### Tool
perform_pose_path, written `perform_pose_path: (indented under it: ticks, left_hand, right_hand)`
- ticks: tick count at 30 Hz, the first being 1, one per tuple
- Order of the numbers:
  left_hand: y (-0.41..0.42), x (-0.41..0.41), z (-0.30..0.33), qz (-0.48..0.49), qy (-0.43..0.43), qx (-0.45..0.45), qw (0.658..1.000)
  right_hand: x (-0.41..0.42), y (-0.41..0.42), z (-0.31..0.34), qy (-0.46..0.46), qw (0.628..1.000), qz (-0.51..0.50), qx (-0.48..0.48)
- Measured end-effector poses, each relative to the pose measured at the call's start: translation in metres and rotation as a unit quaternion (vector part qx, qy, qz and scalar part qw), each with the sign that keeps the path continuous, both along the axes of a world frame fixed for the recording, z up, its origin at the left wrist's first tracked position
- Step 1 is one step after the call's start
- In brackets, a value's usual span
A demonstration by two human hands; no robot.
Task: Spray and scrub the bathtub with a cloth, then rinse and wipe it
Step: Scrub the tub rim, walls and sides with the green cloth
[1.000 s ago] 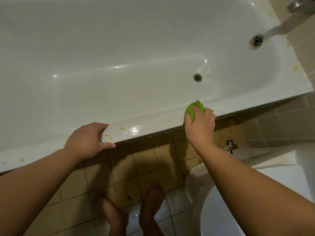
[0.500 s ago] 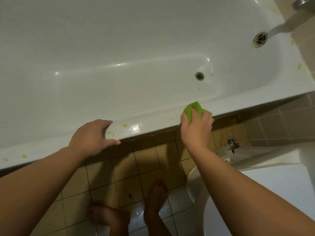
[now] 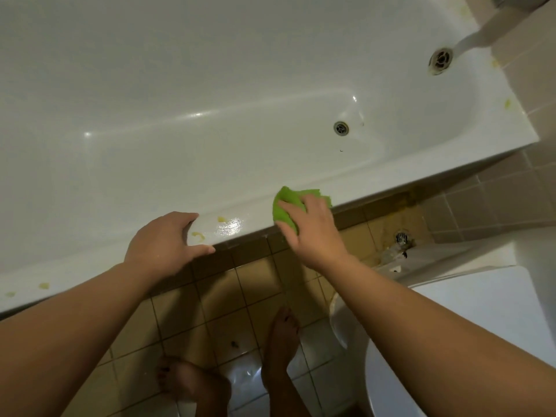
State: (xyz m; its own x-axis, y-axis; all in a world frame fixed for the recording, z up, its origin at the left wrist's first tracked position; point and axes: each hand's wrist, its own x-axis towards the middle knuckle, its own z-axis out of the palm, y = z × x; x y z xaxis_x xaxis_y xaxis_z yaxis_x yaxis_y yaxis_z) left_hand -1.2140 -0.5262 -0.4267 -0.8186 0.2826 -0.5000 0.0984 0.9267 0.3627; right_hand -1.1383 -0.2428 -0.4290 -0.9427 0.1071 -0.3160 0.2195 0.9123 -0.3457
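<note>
The white bathtub fills the upper view, its near rim running from lower left to upper right. My right hand grips a green cloth and presses it on the near rim. My left hand rests on the rim further left, fingers spread and thumb over the outer edge. Between the two hands the rim shines wet and carries yellow spots. More yellow spots dot the rim at far left.
The floor drain and the overflow drain sit toward the tub's right end, under a metal spout. A white toilet stands at lower right. My bare feet are on the tiled floor below the tub's tiled front.
My right hand has slid the green cloth leftward along the rim, closer to my left hand. My left hand stays planted on the rim.
</note>
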Motion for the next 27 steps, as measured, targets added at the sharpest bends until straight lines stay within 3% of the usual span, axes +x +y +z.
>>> perform_pose_path:
  ticks: [1, 5, 6, 10, 12, 15, 17, 20, 22, 24, 27]
  left_hand:
    - [0.000, 0.000, 0.001, -0.001, -0.001, -0.002, 1.000]
    - [0.001, -0.002, 0.001, -0.008, -0.004, -0.011, 1.000]
    - [0.001, -0.001, 0.000, -0.007, -0.003, -0.007, 1.000]
    - [0.000, 0.000, 0.001, -0.010, -0.002, -0.008, 1.000]
    - [0.000, 0.000, 0.003, -0.011, 0.000, -0.016, 1.000]
    - [0.000, -0.002, 0.004, -0.021, 0.002, -0.033, 0.999]
    - [0.001, 0.000, 0.006, -0.018, 0.008, -0.031, 0.999]
    - [0.002, 0.001, 0.009, -0.018, 0.011, -0.036, 0.999]
    - [0.001, 0.001, 0.010, -0.018, 0.011, -0.038, 0.999]
    - [0.000, 0.002, 0.012, -0.016, 0.012, -0.040, 0.999]
    - [-0.002, 0.005, 0.012, -0.015, 0.019, -0.041, 0.999]
  right_hand:
    - [0.000, 0.013, -0.001, 0.000, 1.000, -0.003, 0.000]
    - [-0.009, 0.034, -0.002, 0.050, 0.967, -0.247, 0.039]
    - [-0.011, 0.023, -0.002, 0.043, 0.970, -0.238, 0.039]
    - [0.003, 0.016, -0.003, 0.017, 1.000, -0.007, -0.007]
    - [0.003, 0.051, -0.010, 0.039, 0.998, -0.054, 0.007]
    - [-0.007, 0.063, -0.010, 0.060, 0.964, -0.254, 0.046]
    - [-0.014, 0.030, -0.008, 0.061, 0.961, -0.263, 0.062]
    - [-0.007, -0.019, -0.008, 0.045, 0.997, -0.064, 0.019]
    - [0.000, -0.011, -0.010, 0.038, 0.999, 0.037, -0.005]
    - [-0.004, 0.021, -0.009, 0.040, 0.999, 0.006, 0.009]
    - [-0.008, 0.066, -0.011, 0.049, 0.978, -0.197, 0.042]
